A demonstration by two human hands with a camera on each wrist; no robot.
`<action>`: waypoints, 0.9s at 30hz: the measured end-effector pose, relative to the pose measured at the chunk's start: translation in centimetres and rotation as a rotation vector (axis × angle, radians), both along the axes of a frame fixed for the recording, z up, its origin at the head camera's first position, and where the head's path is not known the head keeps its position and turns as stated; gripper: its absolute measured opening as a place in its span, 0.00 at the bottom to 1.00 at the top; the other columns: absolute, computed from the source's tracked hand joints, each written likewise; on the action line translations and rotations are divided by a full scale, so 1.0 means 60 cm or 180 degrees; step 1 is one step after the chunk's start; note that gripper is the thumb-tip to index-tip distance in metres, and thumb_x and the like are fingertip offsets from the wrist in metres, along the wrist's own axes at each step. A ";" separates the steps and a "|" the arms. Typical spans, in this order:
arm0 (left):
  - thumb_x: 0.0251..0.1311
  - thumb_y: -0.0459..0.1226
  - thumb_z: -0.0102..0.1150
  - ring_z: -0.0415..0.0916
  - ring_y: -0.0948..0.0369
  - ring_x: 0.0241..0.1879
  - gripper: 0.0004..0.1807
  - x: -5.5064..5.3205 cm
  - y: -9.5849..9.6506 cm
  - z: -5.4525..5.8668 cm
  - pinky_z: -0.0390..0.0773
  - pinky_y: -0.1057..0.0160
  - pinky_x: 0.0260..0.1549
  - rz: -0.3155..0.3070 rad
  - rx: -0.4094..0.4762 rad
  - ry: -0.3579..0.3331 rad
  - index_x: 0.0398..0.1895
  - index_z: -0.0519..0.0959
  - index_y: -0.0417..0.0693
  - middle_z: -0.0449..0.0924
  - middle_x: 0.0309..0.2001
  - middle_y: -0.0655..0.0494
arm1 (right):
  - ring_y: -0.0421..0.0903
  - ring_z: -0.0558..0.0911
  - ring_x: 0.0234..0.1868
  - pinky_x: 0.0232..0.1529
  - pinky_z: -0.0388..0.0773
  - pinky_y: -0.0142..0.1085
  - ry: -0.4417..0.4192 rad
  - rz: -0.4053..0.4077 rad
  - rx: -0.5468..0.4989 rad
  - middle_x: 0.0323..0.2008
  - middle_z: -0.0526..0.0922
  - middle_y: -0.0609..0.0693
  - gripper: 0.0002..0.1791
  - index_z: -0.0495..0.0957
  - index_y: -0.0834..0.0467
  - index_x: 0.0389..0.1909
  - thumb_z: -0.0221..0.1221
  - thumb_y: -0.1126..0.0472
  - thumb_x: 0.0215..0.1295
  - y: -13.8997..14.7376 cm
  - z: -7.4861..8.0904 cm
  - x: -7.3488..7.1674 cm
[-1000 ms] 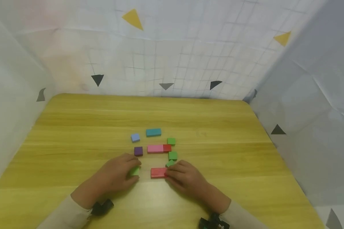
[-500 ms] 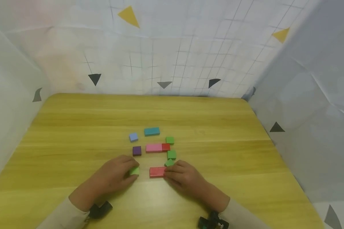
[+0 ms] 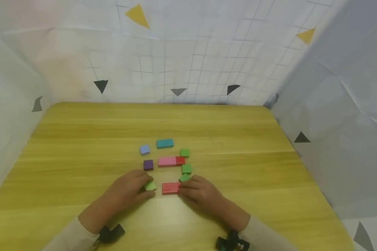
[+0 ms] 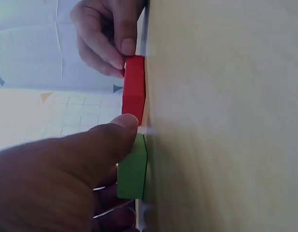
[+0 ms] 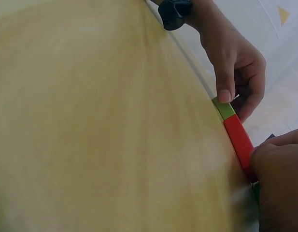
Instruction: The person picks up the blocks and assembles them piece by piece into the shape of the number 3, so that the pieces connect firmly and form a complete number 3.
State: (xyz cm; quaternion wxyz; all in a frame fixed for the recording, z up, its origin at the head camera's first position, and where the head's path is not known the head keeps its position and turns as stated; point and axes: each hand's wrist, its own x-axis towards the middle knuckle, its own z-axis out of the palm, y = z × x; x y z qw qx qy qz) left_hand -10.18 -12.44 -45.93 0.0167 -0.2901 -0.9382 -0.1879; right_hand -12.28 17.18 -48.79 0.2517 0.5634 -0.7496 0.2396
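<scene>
My left hand (image 3: 130, 188) pinches a light green block (image 3: 150, 185) between thumb and fingers on the table. A small gap parts this block from the long red block (image 3: 170, 188) in the head view. At the red block's right end, the thumb and fingers of my right hand (image 3: 204, 193) pinch it. A small green block (image 3: 184, 177) lies tilted just behind the red one, beside my right fingertips. In the left wrist view, my left thumb (image 4: 125, 122) hides part of the green block (image 4: 132, 169).
Behind the hands lie a purple block (image 3: 148, 165), a light blue block (image 3: 144, 150), a teal block (image 3: 164, 143), a pink block (image 3: 167, 161) touching a small red block (image 3: 180, 160), and two green blocks (image 3: 186, 169). Paper sheeting (image 3: 163, 52) surrounds the wooden table (image 3: 238, 139).
My left hand has shifted slightly right toward the red block, and the light green block has turned and shows more. My right hand stays at the red block. The head view has shifted a little.
</scene>
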 end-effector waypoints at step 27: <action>0.54 0.57 0.69 0.77 0.63 0.39 0.25 0.004 0.026 -0.003 0.81 0.60 0.39 0.0131 0.0087 0.0094 0.44 0.82 0.47 0.81 0.41 0.57 | 0.44 0.82 0.43 0.47 0.79 0.30 -0.0111 -0.0058 0.0045 0.44 0.87 0.50 0.09 0.87 0.58 0.42 0.67 0.63 0.61 0.003 -0.009 0.000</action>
